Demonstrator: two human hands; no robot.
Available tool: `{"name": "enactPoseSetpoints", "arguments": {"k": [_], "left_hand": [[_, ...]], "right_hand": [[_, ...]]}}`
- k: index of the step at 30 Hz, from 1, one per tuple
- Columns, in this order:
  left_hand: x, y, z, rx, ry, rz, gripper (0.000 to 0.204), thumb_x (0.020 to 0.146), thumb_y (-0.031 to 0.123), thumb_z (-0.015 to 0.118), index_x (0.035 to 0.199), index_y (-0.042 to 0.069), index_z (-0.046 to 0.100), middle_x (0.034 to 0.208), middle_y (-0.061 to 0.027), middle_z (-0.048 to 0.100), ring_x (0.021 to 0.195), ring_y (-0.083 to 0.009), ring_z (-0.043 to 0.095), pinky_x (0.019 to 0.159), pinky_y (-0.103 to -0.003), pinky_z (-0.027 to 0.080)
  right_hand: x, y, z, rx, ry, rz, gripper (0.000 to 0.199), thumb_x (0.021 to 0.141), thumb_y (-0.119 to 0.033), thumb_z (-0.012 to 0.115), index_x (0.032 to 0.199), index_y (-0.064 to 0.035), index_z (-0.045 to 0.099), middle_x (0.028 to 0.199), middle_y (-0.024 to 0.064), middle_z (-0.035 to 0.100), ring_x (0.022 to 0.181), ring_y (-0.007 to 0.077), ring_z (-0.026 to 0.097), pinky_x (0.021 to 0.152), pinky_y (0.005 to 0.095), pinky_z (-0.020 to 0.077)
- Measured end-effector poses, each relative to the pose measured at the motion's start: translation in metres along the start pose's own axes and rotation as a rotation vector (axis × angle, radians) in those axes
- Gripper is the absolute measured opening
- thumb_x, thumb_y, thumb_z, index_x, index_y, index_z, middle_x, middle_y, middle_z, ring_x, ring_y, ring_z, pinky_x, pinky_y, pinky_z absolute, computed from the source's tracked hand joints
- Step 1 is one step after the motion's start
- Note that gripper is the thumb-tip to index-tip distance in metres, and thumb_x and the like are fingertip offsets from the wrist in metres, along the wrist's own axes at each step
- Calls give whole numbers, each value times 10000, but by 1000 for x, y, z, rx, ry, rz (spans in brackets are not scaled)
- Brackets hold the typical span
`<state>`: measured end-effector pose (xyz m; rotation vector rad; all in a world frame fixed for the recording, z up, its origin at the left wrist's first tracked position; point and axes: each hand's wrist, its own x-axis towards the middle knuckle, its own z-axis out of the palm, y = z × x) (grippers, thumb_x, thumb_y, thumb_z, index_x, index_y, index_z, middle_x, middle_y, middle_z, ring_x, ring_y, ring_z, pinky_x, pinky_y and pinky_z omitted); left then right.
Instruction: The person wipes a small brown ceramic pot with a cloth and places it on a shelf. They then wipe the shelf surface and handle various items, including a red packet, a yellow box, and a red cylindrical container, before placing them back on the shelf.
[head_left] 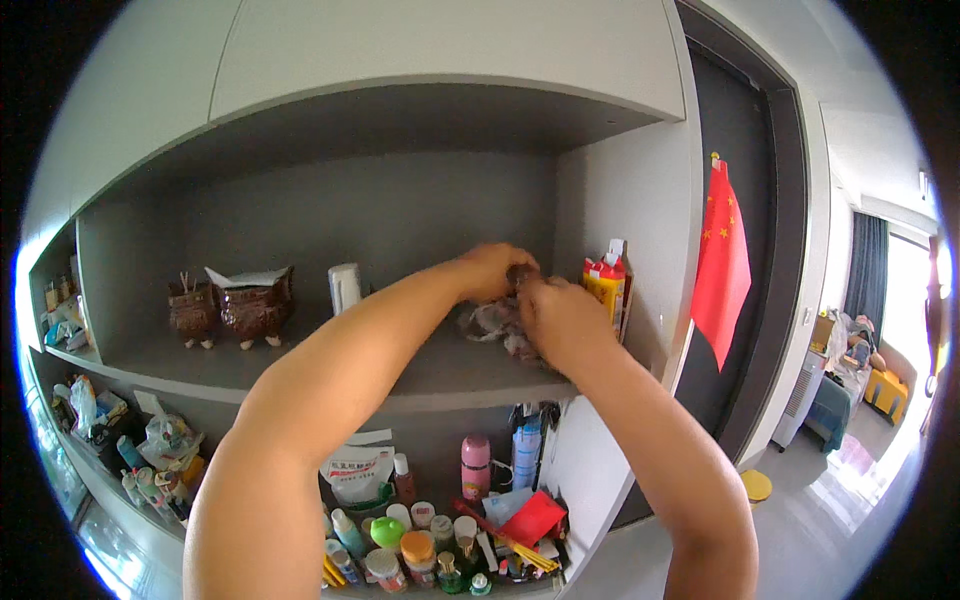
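Two brown pots [232, 305] and a white bottle [344, 288] are seen at left on the shelf [300, 365]. At right, a crinkled bundle [492, 320] is gripped by the left hand [492, 270] and right hand [558, 318], both closed. The carton [606, 283] just beside could be toppled by an elbow swing.

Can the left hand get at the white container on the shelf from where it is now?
Probably yes. The left hand is on the same shelf, and the white container stands beside its forearm with nothing between them.

Both bare forearms reach up and forward — left hand [492, 270] and right hand [560, 318] meeting, fingers curled close together.
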<state>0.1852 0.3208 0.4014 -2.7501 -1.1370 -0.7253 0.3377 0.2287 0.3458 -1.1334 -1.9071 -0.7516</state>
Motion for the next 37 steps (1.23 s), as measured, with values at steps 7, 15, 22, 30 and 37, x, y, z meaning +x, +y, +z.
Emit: {"name": "enactPoseSetpoints", "arguments": {"k": [7,15,22,30,37], "left_hand": [[40,13,-27,-434,336,-330,297,898,266,655,1088,43,608,1067,-125,641,959,-282,609,848,-391,481],[127,-32,-5,-283,558,-260,338,887,252,653,1150,45,606,1139,-157,637,1013,-293,616,878,-406,476],[126,-30,39,-672,245,-371,341,886,224,654,1171,39,626,1064,-139,671,935,-265,650,757,-402,517],[135,-56,54,-842,197,-441,338,867,209,684,1161,51,632,1006,-140,685,952,-267,657,724,-407,553],[158,-77,69,-524,284,-322,384,865,257,690,1211,101,635,1076,-169,684,949,-313,669,896,-467,510]], "right_hand": [[-27,-8,-50,-44,152,2,149,878,-206,613,934,-70,636,867,122,601,859,333,606,683,441,517],[-26,-4,-62,105,-33,-83,493,694,-445,777,940,-40,639,963,164,592,935,354,597,755,427,527],[-23,9,-49,60,-187,-7,285,793,-201,686,1034,-67,618,1038,155,579,961,359,575,745,443,532],[-16,5,-49,-53,-301,-92,260,769,-98,609,1023,-63,654,1006,171,584,996,374,564,758,447,543],[-18,-4,-47,-123,-271,-75,306,754,-136,682,1057,-112,657,985,128,590,958,345,568,759,426,527]]}}
